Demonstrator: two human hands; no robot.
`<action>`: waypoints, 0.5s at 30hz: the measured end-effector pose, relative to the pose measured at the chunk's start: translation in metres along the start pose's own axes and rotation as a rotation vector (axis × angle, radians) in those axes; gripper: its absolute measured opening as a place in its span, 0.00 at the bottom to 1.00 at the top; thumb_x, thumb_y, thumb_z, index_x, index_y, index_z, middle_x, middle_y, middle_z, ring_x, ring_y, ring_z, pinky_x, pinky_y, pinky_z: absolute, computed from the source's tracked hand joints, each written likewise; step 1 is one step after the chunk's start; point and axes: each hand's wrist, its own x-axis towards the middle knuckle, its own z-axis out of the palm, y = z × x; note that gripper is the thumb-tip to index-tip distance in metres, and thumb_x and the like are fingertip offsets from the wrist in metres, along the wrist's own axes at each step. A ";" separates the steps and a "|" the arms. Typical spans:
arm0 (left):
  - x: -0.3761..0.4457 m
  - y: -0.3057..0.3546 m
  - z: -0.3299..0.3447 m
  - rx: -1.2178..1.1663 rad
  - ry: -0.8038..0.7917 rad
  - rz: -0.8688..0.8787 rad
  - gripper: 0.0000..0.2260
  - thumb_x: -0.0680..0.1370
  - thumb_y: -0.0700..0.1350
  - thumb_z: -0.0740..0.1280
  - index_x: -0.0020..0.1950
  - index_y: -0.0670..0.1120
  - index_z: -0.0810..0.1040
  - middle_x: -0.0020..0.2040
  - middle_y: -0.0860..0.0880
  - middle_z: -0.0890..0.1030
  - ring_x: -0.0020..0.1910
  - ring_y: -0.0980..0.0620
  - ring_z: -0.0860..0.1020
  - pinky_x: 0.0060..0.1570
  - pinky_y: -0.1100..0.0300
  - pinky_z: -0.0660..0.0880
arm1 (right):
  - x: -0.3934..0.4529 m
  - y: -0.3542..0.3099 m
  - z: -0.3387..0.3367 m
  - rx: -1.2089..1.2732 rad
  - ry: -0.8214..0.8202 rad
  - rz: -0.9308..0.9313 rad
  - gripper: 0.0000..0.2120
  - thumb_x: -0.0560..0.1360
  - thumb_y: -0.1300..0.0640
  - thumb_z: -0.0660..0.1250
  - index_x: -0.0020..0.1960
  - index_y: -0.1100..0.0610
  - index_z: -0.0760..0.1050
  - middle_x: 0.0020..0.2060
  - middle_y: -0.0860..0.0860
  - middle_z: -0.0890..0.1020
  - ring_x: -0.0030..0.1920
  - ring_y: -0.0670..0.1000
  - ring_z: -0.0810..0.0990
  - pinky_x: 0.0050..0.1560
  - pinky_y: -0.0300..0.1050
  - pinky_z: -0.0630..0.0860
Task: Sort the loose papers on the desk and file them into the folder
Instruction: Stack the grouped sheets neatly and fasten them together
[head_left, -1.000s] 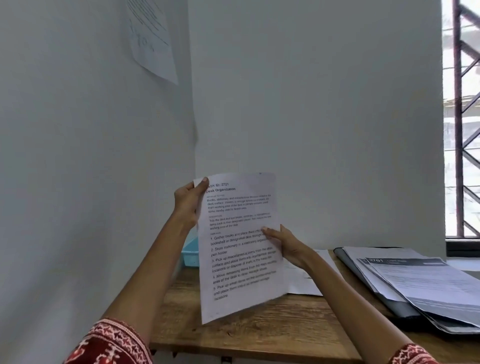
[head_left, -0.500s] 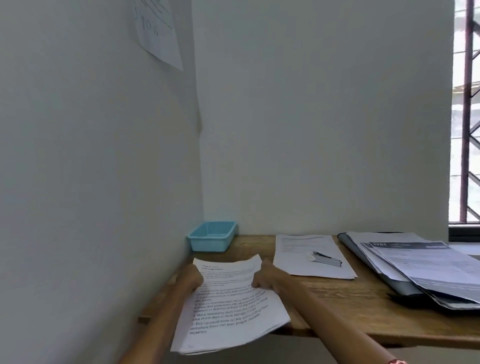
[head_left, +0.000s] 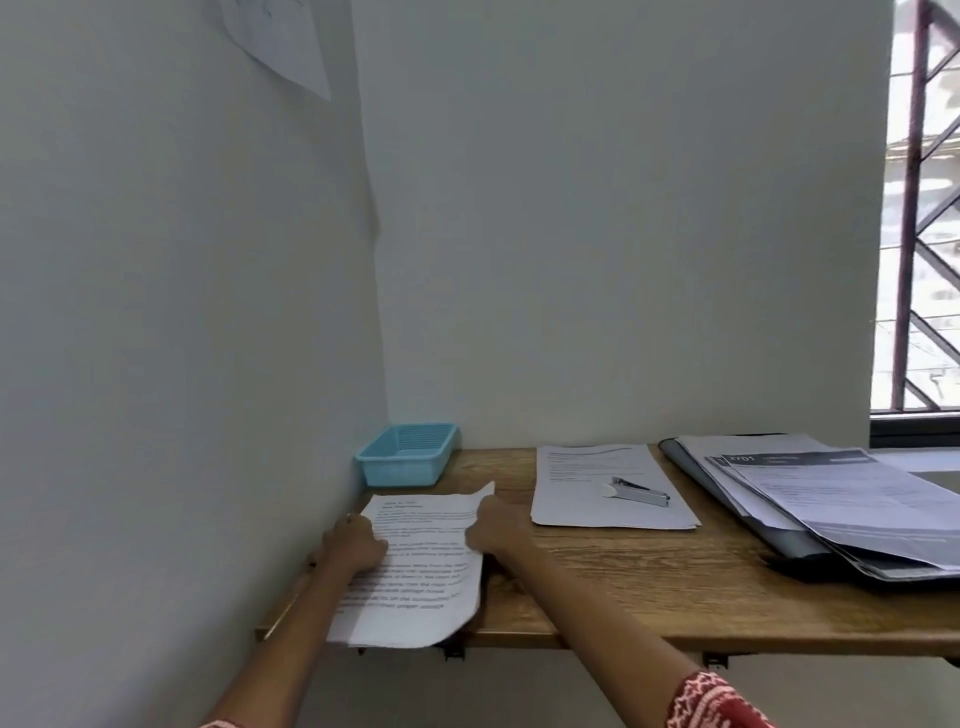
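The task looks to be in its early or middle part. At the lower left of the frame both hands lie on a printed sheet (head_left: 415, 566) that rests on the desk (head_left: 649, 587) beside the left wall, its near end hanging over the desk's front edge. The left hand (head_left: 353, 543) rests on the sheet's left edge. Its fingers look loosely bent over the paper, but whether they pinch the edge cannot be told. The right hand (head_left: 496, 527) sits at the sheet's right edge, where the upper corner curls up. It appears to hold that edge, though the fingers are hidden behind the knuckles. This may be more than one page, since the lower edge looks layered.

Just right of it, in the middle of the frame, a second paper (head_left: 582, 499) lies flat with a stapler (head_left: 639, 490) on top. That one is not yet filed.

At the right of the frame the folder (head_left: 779, 540) lies open with a stack (head_left: 852, 504) of sheets in it, fanned and uneven, so some filing seems done but not squared.

What is left, as I judge it: moving the sheet under the hands and the middle paper into the folder, straightening the stack and closing it.

A blue tray (head_left: 405, 457) stands in the back corner.
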 end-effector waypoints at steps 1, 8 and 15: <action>0.000 0.005 0.001 0.038 -0.027 0.008 0.26 0.80 0.55 0.58 0.73 0.41 0.61 0.72 0.43 0.65 0.70 0.45 0.65 0.69 0.54 0.62 | -0.001 -0.003 0.001 -0.004 0.010 -0.006 0.18 0.77 0.62 0.61 0.66 0.65 0.67 0.64 0.58 0.74 0.64 0.55 0.72 0.58 0.41 0.71; 0.010 0.030 0.003 0.146 -0.060 -0.097 0.26 0.75 0.52 0.62 0.71 0.45 0.65 0.70 0.44 0.68 0.70 0.42 0.65 0.69 0.41 0.59 | 0.007 0.011 -0.010 -0.091 0.136 -0.066 0.22 0.78 0.51 0.63 0.67 0.60 0.67 0.65 0.57 0.73 0.66 0.57 0.70 0.61 0.47 0.69; 0.013 0.106 0.015 -0.054 -0.006 -0.014 0.22 0.78 0.46 0.65 0.69 0.41 0.66 0.70 0.41 0.67 0.70 0.41 0.65 0.69 0.46 0.61 | 0.027 0.076 -0.060 -0.178 0.327 -0.063 0.18 0.78 0.56 0.59 0.67 0.58 0.66 0.64 0.58 0.70 0.64 0.57 0.68 0.62 0.49 0.65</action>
